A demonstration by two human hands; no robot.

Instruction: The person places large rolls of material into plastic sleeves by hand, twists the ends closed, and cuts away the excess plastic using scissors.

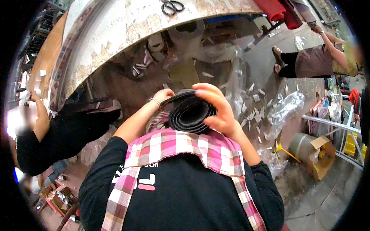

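Note:
A black mat rolled into a thick coil stands close against my checked apron, its layered end facing up and a dark hollow in the middle. The outer flap of the mat comes off the coil on its far left side. That flap is gripped by my left hand, whose fingers are partly hidden behind it. My right hand curves around the right side of the coil, fingers over its far rim and thumb near the close rim. The lower part of the roll is hidden by the apron.
A worn, curved white table carries black-handled scissors. White scraps and clear plastic sheeting litter the floor. A cardboard box lies by a metal rack. One person stands right, another left.

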